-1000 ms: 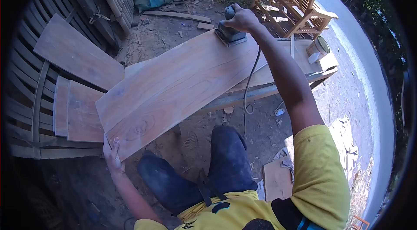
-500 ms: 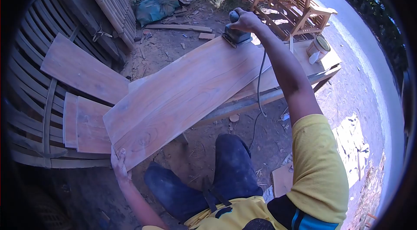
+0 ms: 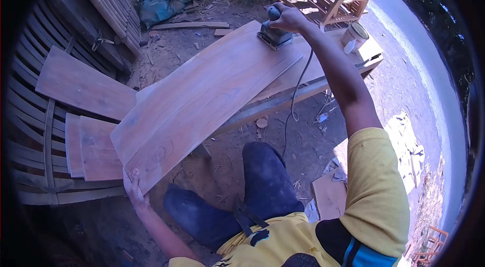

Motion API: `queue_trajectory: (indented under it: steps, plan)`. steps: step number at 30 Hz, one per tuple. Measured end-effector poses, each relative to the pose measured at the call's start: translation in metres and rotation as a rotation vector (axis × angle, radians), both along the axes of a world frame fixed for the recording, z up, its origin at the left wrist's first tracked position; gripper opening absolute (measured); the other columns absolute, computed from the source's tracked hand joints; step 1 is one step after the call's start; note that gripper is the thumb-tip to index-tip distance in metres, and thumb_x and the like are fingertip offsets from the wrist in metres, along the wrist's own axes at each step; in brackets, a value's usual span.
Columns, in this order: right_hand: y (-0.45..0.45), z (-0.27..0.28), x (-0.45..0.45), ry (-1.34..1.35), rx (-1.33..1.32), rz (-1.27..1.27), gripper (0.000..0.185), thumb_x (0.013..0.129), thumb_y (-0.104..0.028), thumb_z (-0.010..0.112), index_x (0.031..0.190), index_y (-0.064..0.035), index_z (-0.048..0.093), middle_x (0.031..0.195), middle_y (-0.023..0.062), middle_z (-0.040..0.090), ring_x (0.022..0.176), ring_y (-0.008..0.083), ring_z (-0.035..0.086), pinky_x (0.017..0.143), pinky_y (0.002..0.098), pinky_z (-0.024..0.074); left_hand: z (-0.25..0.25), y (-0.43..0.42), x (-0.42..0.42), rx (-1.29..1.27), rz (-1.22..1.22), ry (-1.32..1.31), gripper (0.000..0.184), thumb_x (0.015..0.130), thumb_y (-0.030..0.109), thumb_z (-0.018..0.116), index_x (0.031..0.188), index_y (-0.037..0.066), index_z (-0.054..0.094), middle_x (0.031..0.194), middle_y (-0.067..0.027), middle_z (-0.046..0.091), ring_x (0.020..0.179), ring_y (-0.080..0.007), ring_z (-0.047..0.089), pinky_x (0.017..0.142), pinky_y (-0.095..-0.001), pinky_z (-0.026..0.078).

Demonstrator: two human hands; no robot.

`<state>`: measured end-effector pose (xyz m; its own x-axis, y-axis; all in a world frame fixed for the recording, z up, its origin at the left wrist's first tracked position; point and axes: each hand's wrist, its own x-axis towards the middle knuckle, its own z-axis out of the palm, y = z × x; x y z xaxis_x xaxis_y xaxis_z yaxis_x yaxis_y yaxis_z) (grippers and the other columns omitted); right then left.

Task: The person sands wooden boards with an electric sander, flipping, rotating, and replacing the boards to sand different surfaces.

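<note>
We find one wooden panel (image 3: 207, 88) laid aslant across the surface (image 3: 370, 50), its near end overhanging. The left hand (image 3: 134, 186) is clasped on that end, in our judgement to steady it; the right hand (image 3: 290, 17) is wrapped around one electric sander (image 3: 274, 36) on the far end, presumably for control. We count three smaller boards (image 3: 83, 83) on slats (image 3: 49, 146) and one tin (image 3: 356, 36).

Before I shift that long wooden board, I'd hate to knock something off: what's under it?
Under the long wooden board, a workbench shows: its near rail and the end bearing a tin can. Whatever lies directly beneath is covered.
</note>
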<state>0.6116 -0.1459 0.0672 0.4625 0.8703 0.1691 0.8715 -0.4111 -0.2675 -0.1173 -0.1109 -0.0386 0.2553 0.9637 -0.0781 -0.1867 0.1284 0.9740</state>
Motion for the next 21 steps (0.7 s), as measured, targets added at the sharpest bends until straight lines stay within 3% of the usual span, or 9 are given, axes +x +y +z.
queue_trajectory:
  steps: [4,13,15,21]
  plan:
    - [-0.034,-0.004,-0.004,0.05,0.074,0.022,0.079,0.08,-0.042,0.085,0.149,-0.0159,0.055,0.12,0.0236,0.075,0.11,0.0403,0.074,0.099,0.0467,0.0579,-0.008,0.004,-0.005,0.017,0.011,-0.019,0.069,0.104,0.005,0.063,0.165,-0.003,0.032,0.158,-0.0205,0.049,0.142,-0.0304,0.053,0.118,-0.0431,0.047]
    - [-0.088,0.0,-0.04,0.094,0.03,-0.022,0.082,0.081,-0.042,0.084,0.152,-0.0161,0.053,0.125,0.0258,0.074,0.113,0.0419,0.073,0.101,0.0465,0.0571,-0.005,0.004,-0.002,0.032,-0.005,-0.031,0.069,0.103,0.004,0.065,0.164,-0.004,0.033,0.157,-0.019,0.051,0.141,-0.0282,0.054,0.118,-0.0415,0.046]
    - [-0.091,-0.003,-0.053,0.05,0.049,0.08,0.082,0.081,-0.048,0.081,0.15,-0.0136,0.053,0.122,0.0266,0.075,0.111,0.0455,0.073,0.102,0.0489,0.0568,-0.004,0.006,0.0,0.041,-0.014,-0.025,0.068,0.103,0.004,0.065,0.163,-0.004,0.034,0.156,-0.0189,0.052,0.141,-0.0282,0.055,0.118,-0.0411,0.046]
    - [-0.087,-0.002,-0.037,-0.011,0.019,-0.096,0.086,0.082,-0.052,0.082,0.15,-0.0099,0.051,0.118,0.0253,0.076,0.108,0.0437,0.075,0.097,0.0496,0.0585,-0.011,0.012,-0.01,0.059,-0.03,0.03,0.072,0.102,0.009,0.069,0.164,-0.004,0.034,0.157,-0.0205,0.051,0.141,-0.0287,0.055,0.119,-0.0408,0.045]
